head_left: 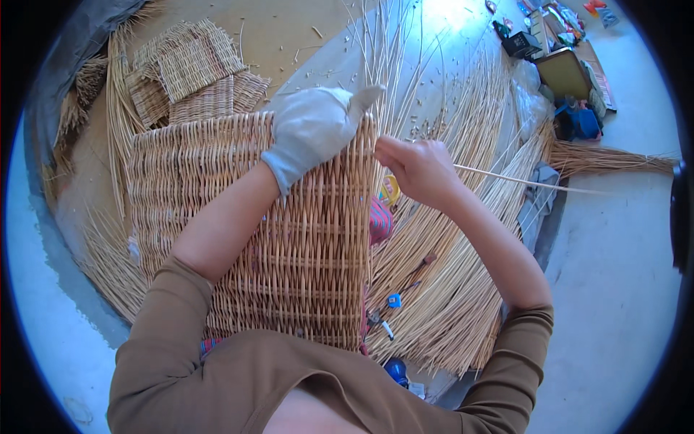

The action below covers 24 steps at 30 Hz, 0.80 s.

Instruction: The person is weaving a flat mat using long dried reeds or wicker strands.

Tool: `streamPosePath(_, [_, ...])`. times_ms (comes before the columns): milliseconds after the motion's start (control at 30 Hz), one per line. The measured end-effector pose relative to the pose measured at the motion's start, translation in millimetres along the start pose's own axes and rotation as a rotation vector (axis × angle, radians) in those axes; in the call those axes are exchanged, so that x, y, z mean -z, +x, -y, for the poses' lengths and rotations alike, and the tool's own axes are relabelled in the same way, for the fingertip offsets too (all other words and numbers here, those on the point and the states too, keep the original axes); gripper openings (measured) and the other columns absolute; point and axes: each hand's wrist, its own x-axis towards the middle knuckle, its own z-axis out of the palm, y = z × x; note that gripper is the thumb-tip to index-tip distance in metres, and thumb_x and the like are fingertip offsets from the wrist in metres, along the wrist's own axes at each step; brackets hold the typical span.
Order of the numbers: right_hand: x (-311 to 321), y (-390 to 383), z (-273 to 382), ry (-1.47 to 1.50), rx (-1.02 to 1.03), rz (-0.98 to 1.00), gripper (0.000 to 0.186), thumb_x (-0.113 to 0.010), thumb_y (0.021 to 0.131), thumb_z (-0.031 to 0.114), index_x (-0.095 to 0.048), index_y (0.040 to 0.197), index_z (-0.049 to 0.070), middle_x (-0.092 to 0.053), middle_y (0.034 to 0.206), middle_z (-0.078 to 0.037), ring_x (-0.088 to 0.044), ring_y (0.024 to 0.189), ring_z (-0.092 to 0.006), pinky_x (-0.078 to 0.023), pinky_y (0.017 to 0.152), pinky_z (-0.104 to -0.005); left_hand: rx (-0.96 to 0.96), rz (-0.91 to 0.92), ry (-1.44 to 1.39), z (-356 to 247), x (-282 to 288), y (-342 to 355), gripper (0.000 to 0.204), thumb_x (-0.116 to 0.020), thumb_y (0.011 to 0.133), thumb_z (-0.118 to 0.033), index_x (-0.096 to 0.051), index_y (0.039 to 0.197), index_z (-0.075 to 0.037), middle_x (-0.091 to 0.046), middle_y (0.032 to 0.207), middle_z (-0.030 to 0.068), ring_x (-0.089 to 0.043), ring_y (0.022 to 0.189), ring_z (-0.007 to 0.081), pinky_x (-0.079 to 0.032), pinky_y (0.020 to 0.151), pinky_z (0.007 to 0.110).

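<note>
A large woven wicker panel [289, 246] stands in front of me, with upright stakes and rows of weave. My left hand [311, 130], in a whitish knit glove, grips its top edge near the right corner, thumb sticking up and out. Just right of that corner, my right hand [416, 170], bare, has its fingers closed on a thin pale cane strand [506, 178], which runs out to the right behind it. Striped pink cloth [380, 220] shows beside the panel's right edge.
Small woven squares [199, 61] are piled at the back left. Long loose canes [441, 311] fill the right side; bundles [119, 123] lie at left. A dark box [520, 42], blue items [578, 119] and a clear bag [528, 98] sit at top right. A small blue object [394, 300] lies among the canes.
</note>
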Motion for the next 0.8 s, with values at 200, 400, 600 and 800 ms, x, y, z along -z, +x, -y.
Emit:
streamPosePath(200, [-20,-8,-2,-0.04,-0.042,-0.167,0.01,-0.062,0.103,0.028,-0.066,0.11,0.022,-0.074,0.093,-0.006,-0.072,0.086,-0.0319,-0.056,0.072,-0.0479,-0.175,-0.114,0.067,16,-19,7,0.049,-0.049,0.11,-0.053,-0.08,0.114,-0.015,-0.077,0.098,0.0169,-0.072,0.086,0.0377,-0.056,0.074,0.047])
streamPosePath(400, [-84,-140,-3,0.079,-0.285,-0.879,0.034,-0.069,0.098,0.013,-0.07,0.132,0.017,-0.07,0.113,-0.005,-0.067,0.109,-0.0298,-0.053,0.1,-0.0449,0.142,-0.055,0.098,25,1,-6,0.058,-0.053,0.109,-0.06,-0.074,0.136,-0.013,-0.079,0.1,0.0021,-0.066,0.089,0.0109,-0.052,0.085,0.031])
streamPosePath(600, [-331,-407,89,0.46,-1.42,0.038,0.035,-0.07,0.097,0.041,-0.071,0.114,0.011,-0.077,0.099,-0.02,-0.074,0.095,-0.0437,-0.057,0.081,-0.0549,0.125,-0.237,0.173,77,6,-6,0.066,-0.053,0.106,-0.067,-0.076,0.128,-0.008,-0.076,0.09,0.0068,-0.065,0.081,0.0177,-0.051,0.08,0.037])
streamPosePath(800, [-411,-470,226,0.716,-1.527,0.636,0.038,-0.069,0.092,0.047,-0.078,0.112,0.016,-0.079,0.113,-0.013,-0.075,0.109,-0.0337,-0.059,0.094,-0.0494,0.102,-0.133,0.103,73,1,7,0.066,-0.053,0.109,-0.062,-0.076,0.115,0.0,-0.074,0.087,0.0058,-0.06,0.083,0.0138,-0.05,0.08,0.036])
